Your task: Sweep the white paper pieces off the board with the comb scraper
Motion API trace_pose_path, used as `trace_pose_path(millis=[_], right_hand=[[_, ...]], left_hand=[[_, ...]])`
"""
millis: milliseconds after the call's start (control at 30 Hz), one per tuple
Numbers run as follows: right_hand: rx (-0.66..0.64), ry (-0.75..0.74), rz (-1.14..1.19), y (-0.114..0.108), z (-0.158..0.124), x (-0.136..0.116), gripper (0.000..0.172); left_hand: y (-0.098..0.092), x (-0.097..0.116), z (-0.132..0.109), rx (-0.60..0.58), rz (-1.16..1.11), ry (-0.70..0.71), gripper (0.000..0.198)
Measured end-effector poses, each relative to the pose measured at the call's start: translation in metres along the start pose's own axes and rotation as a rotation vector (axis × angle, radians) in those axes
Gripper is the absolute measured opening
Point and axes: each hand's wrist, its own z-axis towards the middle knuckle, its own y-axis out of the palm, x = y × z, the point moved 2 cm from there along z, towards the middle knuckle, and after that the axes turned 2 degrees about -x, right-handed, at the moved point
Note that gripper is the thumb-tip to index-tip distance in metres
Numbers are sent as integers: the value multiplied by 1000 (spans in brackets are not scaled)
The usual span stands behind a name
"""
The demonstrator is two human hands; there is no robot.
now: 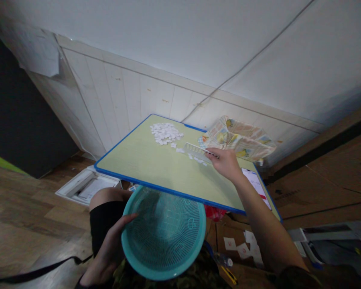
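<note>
My left hand (116,233) grips the left rim of a turquoise plastic colander (203,237), thumb over the edge. The colander sits tilted at my lap, below the table's near edge, and no contents show in it. Over the table, my right hand (224,160) is closed on the right end of a long white slotted strip (195,151); its exact kind is unclear. Several small white pieces (198,159) lie by the strip, close to my fingers. Farther left is a heap of similar small white pieces (165,133).
The light-green table (132,152) has a blue edge and stands against the wall. A patterned cloth (237,138) is bunched at its back right, and a phone (256,186) lies on the right. Below are a cardboard box with white cards (243,251) and a yellow cutter (229,275).
</note>
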Motion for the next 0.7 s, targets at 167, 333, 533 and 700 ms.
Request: trace_pose_path(millis=[167, 333, 533, 700], right_hand=[[-20, -42, -9, -19, -3, 6, 24], [-1, -19, -10, -24, 1, 10, 24], [-44, -58, 45, -11, 13, 0, 24], [-51, -77, 26, -14, 25, -6, 24]], left_hand=[[-1, 1, 0, -13, 20, 27, 42], [2, 2, -3, -18, 25, 41, 38], [3, 1, -3, 4, 8, 12, 36], [1, 1, -1, 13, 7, 17, 39]])
